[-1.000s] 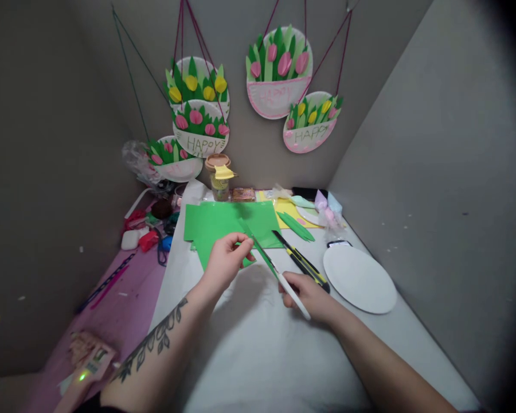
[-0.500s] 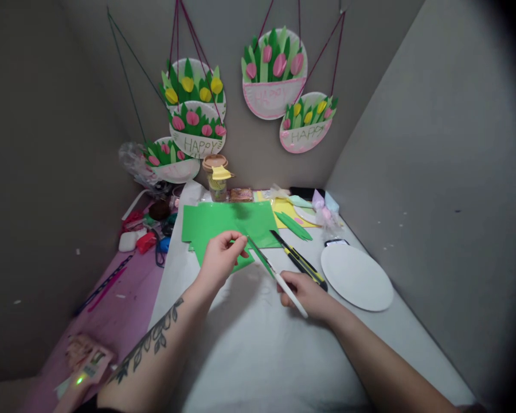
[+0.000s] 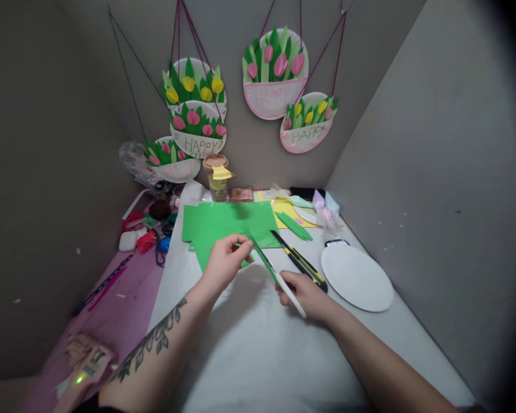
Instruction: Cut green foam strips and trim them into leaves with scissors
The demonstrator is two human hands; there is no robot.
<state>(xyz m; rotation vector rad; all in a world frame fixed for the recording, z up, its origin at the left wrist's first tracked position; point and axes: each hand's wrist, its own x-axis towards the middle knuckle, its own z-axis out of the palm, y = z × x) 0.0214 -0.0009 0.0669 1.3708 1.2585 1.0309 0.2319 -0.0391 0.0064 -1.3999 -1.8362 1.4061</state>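
My left hand (image 3: 227,258) is closed in a pinch on a narrow green paper strip (image 3: 267,268), holding it above the table. My right hand (image 3: 301,293) grips white-handled scissors (image 3: 292,298), seen nearly edge-on. Their dark blade runs along the strip, with its tip close to my left fingertips. Whether the blades are apart cannot be made out. Behind my left hand lie green paper sheets (image 3: 236,221). A black and yellow utility knife (image 3: 301,261) rests just beyond my right hand. Cut green paper leaves (image 3: 293,225) lie farther back.
A white paper plate (image 3: 356,278) lies at the right. At the back stands a lidded cup (image 3: 217,178) beside yellow paper (image 3: 284,213). Small craft items (image 3: 146,241) crowd the left side. Decorated plates (image 3: 275,100) with paper tulips hang on the wall.
My left hand has shifted slightly right and nearer to me, its fingers now beside the blade. The scissors and right hand have barely moved.
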